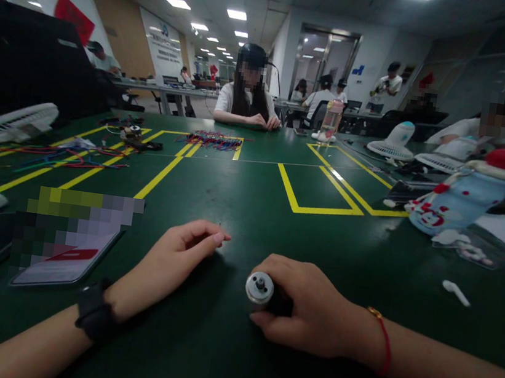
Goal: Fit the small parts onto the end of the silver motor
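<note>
— Which hand has the little motor (260, 288)?

— The right hand (311, 311). It lies on its side on the green counter (249, 213), fingers (286, 271) curled over the dark body of the motor and the thumb tucked in beneath. Closed round it, I'd say, though the palm hides how firm the hold is.

— And the left hand (173, 259)?

— Has nothing in it. It rests on the counter a little to the left of the motor and slightly farther from the person, loosely curled, the fingertips pointing right towards the gap between the two hands. Near the motor but not touching it.

— Which way is the motor lying?

— Long axis roughly level with the counter, running left to right. The silver end cap with the short shaft sticks out of the fist on the left, facing the left hand and turned a bit towards the person. The rest of the body is buried in the right hand, so I can't see its far end.

— So the shaft end is the free end?

— Yes, that's the only part open to reach, and the left hand is the one beside it.

— Anything close by?

— A phone (66, 260) lies flat left of the left wrist, and a white earbud (455, 292) lies well off to the right.
</note>
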Demonstrator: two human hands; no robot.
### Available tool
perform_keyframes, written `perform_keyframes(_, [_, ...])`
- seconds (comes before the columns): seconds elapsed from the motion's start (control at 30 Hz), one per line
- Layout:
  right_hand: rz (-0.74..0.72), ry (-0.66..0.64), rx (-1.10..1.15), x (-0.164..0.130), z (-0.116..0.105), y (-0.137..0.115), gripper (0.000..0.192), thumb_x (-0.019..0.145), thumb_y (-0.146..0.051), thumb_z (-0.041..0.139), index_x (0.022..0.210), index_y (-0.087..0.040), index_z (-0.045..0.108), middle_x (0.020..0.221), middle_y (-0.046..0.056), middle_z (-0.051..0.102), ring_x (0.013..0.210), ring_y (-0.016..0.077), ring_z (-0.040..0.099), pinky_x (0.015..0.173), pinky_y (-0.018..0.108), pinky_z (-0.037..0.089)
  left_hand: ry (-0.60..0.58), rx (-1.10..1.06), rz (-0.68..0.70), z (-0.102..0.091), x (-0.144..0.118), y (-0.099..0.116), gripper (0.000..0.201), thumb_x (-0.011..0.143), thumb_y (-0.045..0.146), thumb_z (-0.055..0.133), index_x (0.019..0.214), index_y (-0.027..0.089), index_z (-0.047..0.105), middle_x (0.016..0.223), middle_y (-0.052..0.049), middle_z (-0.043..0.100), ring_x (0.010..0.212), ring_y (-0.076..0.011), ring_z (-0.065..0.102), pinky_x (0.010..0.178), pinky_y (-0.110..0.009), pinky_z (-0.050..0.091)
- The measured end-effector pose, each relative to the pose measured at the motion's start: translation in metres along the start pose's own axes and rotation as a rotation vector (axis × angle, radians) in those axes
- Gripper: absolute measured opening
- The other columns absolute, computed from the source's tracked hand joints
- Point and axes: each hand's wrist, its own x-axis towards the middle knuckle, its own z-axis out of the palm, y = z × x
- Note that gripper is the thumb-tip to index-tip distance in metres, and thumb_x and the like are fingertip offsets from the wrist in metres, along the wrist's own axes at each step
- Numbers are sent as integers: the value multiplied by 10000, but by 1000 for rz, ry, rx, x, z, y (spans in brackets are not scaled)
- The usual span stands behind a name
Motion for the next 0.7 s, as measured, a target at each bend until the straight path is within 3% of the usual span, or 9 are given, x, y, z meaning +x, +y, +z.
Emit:
perform_keyframes(0.1, [-10, 10, -3, 0, 1, 1, 297, 744, -300, 662, 1004, -199, 558, 944, 7, 593, 778, 143, 521, 668, 265, 393, -151, 93, 149, 6, -7, 13, 171, 940, 322, 512, 970, 245, 662, 975, 5, 646, 930, -180, 587, 841, -310, 437])
perform_keyframes(0.17, [-18, 14, -7, -1, 2, 2, 285, 745, -302, 660, 988, -196, 555, 931, 7, 588, 761, 138, 513, 646, 257, 382, -189, 126, 204, 11, -14, 20, 160, 939, 311, 521, 1033, 268, 643, 992, 6, 637, 931, -178, 585, 839, -317, 448])
perform_keyframes(0.3, [-37, 30, -10, -1, 4, 4, 254, 741, -290, 658, 948, -200, 541, 890, -5, 570, 714, 123, 492, 601, 241, 354, -153, 118, 300, 21, -24, 31, 182, 922, 263, 560, 1089, 301, 622, 1018, 13, 612, 947, -167, 572, 838, -307, 449])
perform_keyframes(0.43, [-33, 37, -18, 1, 5, 5, 231, 750, -309, 649, 914, -196, 531, 858, -10, 561, 695, 119, 483, 590, 240, 345, -124, 63, 342, 25, -26, 36, 145, 908, 216, 578, 984, 294, 673, 949, 15, 586, 879, -152, 572, 759, -276, 456])
perform_keyframes(0.6, [-23, 24, -10, 1, 2, 4, 266, 746, -304, 661, 967, -205, 549, 904, -8, 583, 737, 127, 506, 628, 245, 368, -30, -14, 310, 11, -21, 32, 134, 915, 234, 576, 971, 308, 672, 923, 28, 565, 859, -138, 568, 751, -265, 444])
perform_keyframes(0.7, [-18, 20, 4, 0, 1, 3, 303, 733, -297, 670, 1001, -207, 562, 923, -3, 594, 758, 133, 520, 650, 249, 383, -230, 86, 320, -3, -16, 23, 120, 885, 224, 621, 926, 296, 708, 945, 19, 551, 880, -145, 563, 772, -273, 439])
